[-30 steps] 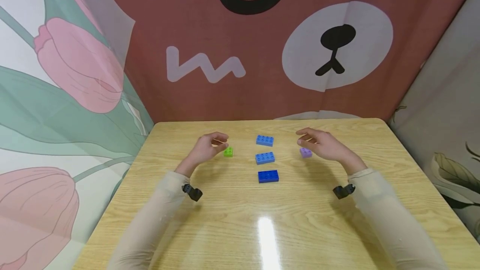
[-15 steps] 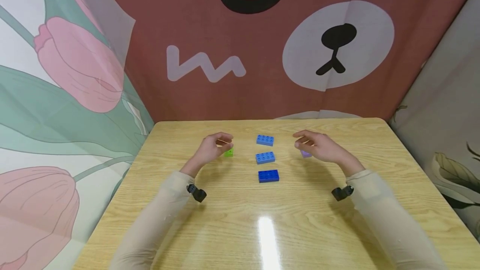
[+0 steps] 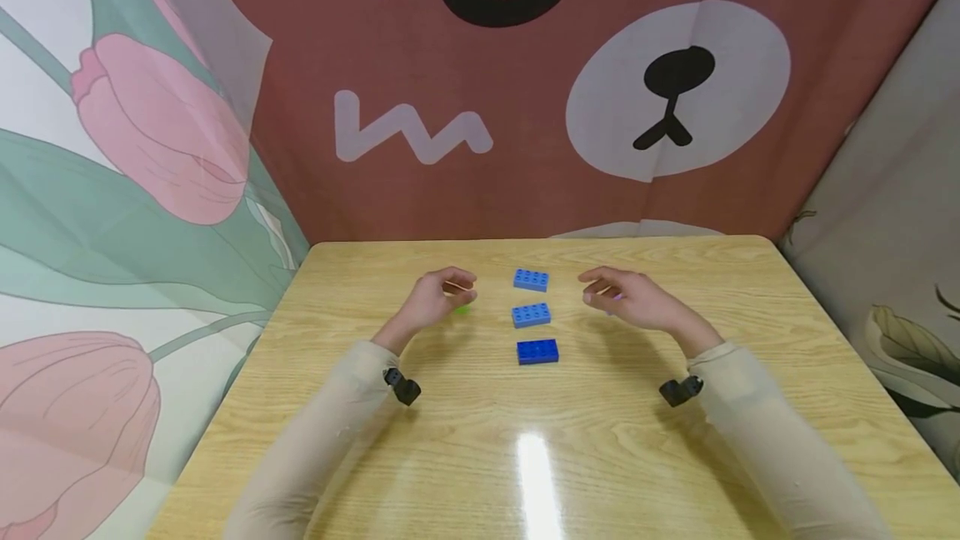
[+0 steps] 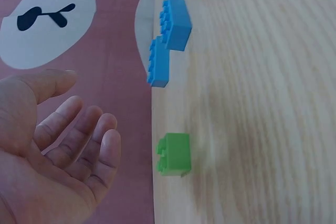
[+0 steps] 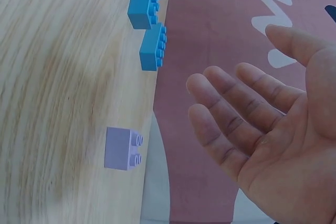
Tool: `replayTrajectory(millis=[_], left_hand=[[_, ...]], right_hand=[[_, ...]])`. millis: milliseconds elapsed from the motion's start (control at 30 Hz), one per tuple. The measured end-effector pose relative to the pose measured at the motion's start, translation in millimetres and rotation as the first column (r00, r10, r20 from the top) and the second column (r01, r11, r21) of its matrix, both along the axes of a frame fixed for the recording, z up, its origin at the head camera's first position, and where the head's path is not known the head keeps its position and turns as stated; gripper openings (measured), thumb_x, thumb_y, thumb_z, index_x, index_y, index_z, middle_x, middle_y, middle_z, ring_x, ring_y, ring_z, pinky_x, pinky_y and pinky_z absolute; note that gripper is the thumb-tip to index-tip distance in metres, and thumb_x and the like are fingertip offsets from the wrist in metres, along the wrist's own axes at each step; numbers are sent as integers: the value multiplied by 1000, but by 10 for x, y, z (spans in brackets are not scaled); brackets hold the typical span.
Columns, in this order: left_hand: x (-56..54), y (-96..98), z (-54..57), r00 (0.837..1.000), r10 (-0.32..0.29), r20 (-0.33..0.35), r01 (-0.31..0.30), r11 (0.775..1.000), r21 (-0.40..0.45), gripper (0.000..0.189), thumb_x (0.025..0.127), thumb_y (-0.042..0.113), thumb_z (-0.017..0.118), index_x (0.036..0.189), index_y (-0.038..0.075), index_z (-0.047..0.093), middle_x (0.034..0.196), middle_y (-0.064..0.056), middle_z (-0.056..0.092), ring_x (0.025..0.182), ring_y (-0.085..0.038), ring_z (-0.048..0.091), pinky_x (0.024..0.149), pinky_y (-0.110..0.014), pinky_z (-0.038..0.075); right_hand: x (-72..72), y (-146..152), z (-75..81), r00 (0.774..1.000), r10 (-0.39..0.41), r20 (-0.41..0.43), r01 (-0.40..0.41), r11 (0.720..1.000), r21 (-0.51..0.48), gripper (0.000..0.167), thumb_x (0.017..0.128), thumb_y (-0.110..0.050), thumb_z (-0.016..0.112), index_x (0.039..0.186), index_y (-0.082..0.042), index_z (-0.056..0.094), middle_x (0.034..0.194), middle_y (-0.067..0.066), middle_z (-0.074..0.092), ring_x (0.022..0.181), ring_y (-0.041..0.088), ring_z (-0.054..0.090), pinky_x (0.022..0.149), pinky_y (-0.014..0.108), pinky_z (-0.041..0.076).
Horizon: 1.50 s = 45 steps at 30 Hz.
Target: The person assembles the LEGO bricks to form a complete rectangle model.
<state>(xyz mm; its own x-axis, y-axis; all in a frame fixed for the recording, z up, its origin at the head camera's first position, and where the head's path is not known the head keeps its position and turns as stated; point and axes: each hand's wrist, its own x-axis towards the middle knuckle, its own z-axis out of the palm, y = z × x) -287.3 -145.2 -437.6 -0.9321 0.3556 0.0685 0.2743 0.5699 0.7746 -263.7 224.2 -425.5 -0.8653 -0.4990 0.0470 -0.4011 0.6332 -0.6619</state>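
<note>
My left hand hovers over the table with fingers loosely bent and nothing in its grasp. Below it sits a small green building brick, mostly hidden by the hand in the head view. On the other side my right hand hangs in the air, fingers relaxed and holding nothing. A small purple brick lies beneath it, almost covered in the head view. Between the hands lie a far light-blue brick, a middle light-blue brick and a near dark-blue brick, roughly in a column.
The wooden table ends at the back against a red-brown curtain printed with a bear. A flowered curtain hangs on the left, another patterned curtain on the right. A camera is strapped to each wrist.
Both hands have drifted inward, toward the blue bricks, the left one moving right and the right one moving left. They now cover more of the green and purple bricks; all bricks stay put.
</note>
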Motion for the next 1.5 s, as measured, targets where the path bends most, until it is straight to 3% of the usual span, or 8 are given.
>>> replayTrajectory(millis=[133,400,600,1033,1300,1500], left_hand=[[-6,53,-42,1000,-3,4,4,1000,-22,31,96,25,69,124,13,67,125,-13,68,109,-27,67,88,-38,56],[-8,161,-107,1000,9,12,-9,1000,-18,34,95,23,70,124,7,67,121,-11,70,107,-26,68,90,-39,56],[-5,242,-153,998,7,64,-6,1000,-14,35,95,26,70,125,9,67,117,-4,70,107,-22,66,88,-36,57],[-13,348,-247,996,-45,76,45,999,1,35,95,25,70,125,7,66,124,-14,68,108,-25,67,87,-37,57],[5,378,-273,995,-54,88,54,999,6,35,95,22,70,126,6,66,124,-14,68,107,-25,67,84,-34,58],[-7,406,-325,993,-63,101,61,998,28,33,95,19,70,125,5,66,123,-15,68,106,-25,68,78,-31,58]], right_hand=[[-4,-21,-22,1000,2,-7,-2,1000,10,46,103,-38,55,141,-13,54,127,11,67,114,29,64,95,48,53],[15,-71,-43,1000,22,11,-22,1000,0,45,102,-37,57,141,-14,54,129,13,66,114,28,64,95,48,53],[42,-100,-72,999,39,7,-39,999,-4,44,102,-36,57,139,-12,55,126,14,67,112,27,65,94,47,53],[74,-215,-145,997,34,64,-34,999,0,39,101,-32,60,136,-14,58,120,7,69,108,24,66,96,47,53],[94,-263,-201,996,81,42,-81,997,4,39,101,-26,61,135,-7,59,121,13,69,107,24,66,95,46,54],[72,-309,-269,989,126,71,-124,992,-31,38,101,-21,60,134,-3,59,123,16,68,109,24,66,95,45,54]])
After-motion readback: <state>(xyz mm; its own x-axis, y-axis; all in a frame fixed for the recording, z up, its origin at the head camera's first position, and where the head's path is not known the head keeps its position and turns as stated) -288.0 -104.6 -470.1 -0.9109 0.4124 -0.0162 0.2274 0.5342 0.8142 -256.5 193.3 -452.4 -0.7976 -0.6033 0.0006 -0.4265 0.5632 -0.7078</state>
